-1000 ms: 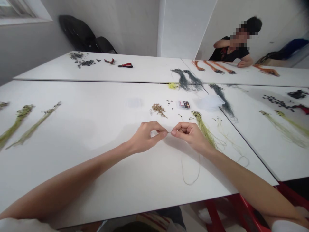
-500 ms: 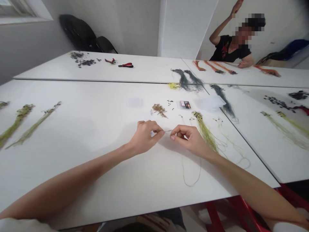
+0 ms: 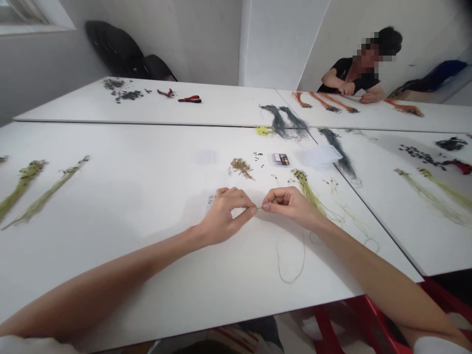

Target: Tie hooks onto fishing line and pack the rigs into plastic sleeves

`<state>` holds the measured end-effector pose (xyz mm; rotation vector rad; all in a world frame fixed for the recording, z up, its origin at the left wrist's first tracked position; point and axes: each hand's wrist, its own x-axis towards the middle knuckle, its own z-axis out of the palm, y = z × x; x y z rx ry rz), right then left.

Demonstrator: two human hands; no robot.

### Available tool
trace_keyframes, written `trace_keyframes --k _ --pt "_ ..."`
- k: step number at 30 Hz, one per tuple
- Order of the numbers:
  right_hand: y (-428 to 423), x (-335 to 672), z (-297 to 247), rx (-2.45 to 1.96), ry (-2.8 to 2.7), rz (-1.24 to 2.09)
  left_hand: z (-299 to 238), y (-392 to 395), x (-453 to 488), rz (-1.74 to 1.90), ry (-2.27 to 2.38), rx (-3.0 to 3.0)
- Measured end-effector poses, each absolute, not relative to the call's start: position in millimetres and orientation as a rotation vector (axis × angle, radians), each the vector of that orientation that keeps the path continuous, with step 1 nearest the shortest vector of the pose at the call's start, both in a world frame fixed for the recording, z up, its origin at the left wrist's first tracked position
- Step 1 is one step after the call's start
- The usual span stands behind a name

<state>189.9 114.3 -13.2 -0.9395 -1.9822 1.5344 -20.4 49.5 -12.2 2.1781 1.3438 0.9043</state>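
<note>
My left hand (image 3: 224,217) and my right hand (image 3: 289,204) meet above the white table (image 3: 147,196), fingertips almost touching. Both pinch a short thin fishing line (image 3: 260,208), which looks too fine to show any knot. A pale loop of line (image 3: 291,268) hangs from the right hand onto the tabletop. Nearest that hand lies a yellow-green line bundle with dark hooks (image 3: 308,191). Just behind my left hand, a small dark-marked item (image 3: 211,199) lies on the table.
Farther on lie a tan bundle (image 3: 241,168), a small packet (image 3: 280,159), clear plastic (image 3: 319,156) and grey-green line (image 3: 282,120). Red-handled pliers (image 3: 190,100) sit on the far table. A person (image 3: 348,78) works across it, beside orange bundles (image 3: 324,101). A mirror-like panel (image 3: 405,211) stands right.
My hands drew slightly apart, then came back together on the line. The person opposite lowered a raised arm toward the table.
</note>
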Motion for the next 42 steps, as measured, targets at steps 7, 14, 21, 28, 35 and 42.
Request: trace_keyframes --k 7,14,21,28,35,42 --pt "105 190 -8 -0.863 -1.976 1.361 -13 51 -20 0.93 1.477 2.08" --pt "107 189 -10 -0.973 -1.961 1.295 -17 49 -19 0.893 1.365 2.16" --pt "110 190 -9 -1.034 -1.96 1.507 -19 48 -19 0.87 1.369 2.133" --pt "108 187 -10 -1.03 -1.988 1.414 -18 46 -17 0.912 1.409 2.133" --pt "107 187 -14 -1.027 -2.006 1.428 -18 48 -17 0.89 1.401 2.095" --pt "106 186 -10 -0.998 -1.987 1.509 -18 49 -15 0.828 1.35 2.073"
